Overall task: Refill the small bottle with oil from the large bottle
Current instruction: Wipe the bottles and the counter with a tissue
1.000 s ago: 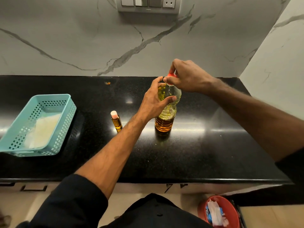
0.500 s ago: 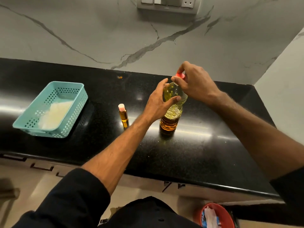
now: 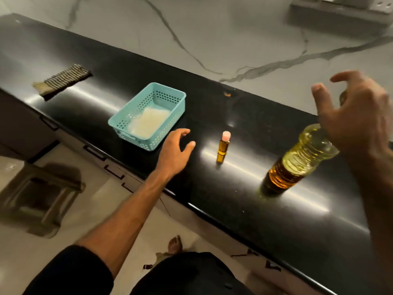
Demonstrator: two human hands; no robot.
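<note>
The left hand (image 3: 176, 151) is hovering low over the table (image 3: 244, 209), fingers spread loosely and holding nothing, between the teal basket (image 3: 136, 133) and the small bottle (image 3: 223, 149). The right hand (image 3: 353, 116) is hanging in the air above the neck of the large bottle (image 3: 297, 162), fingers loosely curled and apart; it is blurred, and whether a cap is sitting in its palm cannot be told.

The small bottle is standing upright near the front edge of the table with its pale pink cap in place. The large bottle is standing well to the right of it, amber oil showing through its ribbed sides; its mouth is hidden behind the right hand.

Judging from this, the opening stage is in hand: the small bottle is not yet uncapped, and no pouring is under way. The next move is likely calling for the left hand to take the small bottle and free its cap.

The teal basket is holding something pale and flat. A dark striped cloth (image 3: 61, 80) is lying far left. No label or writing is readable anywhere.
</note>
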